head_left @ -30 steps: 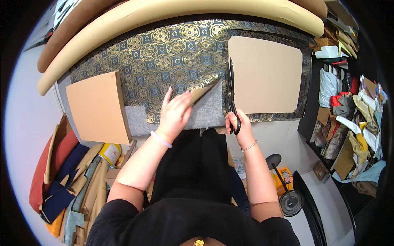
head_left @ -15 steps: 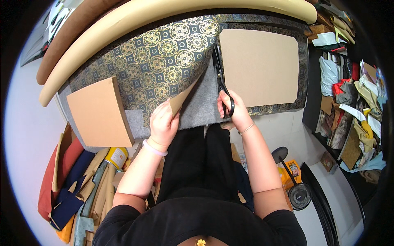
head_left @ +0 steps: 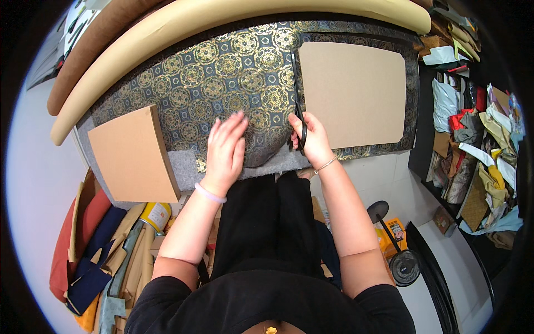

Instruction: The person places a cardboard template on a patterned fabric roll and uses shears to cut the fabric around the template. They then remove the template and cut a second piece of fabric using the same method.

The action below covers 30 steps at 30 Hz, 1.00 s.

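cream roll [head_left: 139, 43] | yellow-white can [head_left: 156, 216] | white bag [head_left: 443, 104] | red material [head_left: 62, 250]

The wearer on my remote feed has on a plain black top [head_left: 270, 306] with a rounded neckline, its left sleeve [head_left: 167, 289] and right sleeve [head_left: 378, 300] both short and loose, over matching black trousers [head_left: 253, 228]. Above the bare left hand [head_left: 224, 150] I make out a smooth, thick bangle [head_left: 211, 195] in pale lilac, and above the bare right hand [head_left: 311, 139] a thin metallic bracelet [head_left: 326, 165]. At the neckline I catch a small yellow flower-shaped ornament [head_left: 271, 330].
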Motion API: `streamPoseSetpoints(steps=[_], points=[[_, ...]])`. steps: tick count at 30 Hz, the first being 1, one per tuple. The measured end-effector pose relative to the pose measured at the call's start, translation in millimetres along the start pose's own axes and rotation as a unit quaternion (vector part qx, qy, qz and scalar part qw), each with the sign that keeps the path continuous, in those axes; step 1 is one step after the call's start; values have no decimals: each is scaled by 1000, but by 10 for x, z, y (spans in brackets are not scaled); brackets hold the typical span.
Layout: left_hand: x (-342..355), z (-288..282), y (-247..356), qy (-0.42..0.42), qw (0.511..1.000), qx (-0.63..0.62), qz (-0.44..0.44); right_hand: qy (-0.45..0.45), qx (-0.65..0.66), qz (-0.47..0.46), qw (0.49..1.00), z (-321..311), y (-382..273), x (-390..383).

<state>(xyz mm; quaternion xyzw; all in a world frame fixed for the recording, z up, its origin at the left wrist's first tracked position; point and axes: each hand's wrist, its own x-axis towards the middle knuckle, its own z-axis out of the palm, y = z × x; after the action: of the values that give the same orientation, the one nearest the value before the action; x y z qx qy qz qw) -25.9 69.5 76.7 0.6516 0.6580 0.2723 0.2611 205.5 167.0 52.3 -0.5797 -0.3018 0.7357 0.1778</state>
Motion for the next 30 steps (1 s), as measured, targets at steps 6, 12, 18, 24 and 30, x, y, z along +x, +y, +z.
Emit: streamPoseSetpoints(steps=[6,12,18,24,30], points=[[159,318,-308,66,987,132,-71,22,-5,-16,1000,67,35,14],[91,482,-446,63,980,175,-70,35,-6,-13,999,76,40,54],[72,495,-466,59,979,179,-77,37,-18,-39,998,77,-83,208],[86,489,-464,51,976,194,-83,38,-19,-40,998,75,-111,281],[85,482,-455,49,975,198,-84,54,-51,-47,996,84,-68,303]])
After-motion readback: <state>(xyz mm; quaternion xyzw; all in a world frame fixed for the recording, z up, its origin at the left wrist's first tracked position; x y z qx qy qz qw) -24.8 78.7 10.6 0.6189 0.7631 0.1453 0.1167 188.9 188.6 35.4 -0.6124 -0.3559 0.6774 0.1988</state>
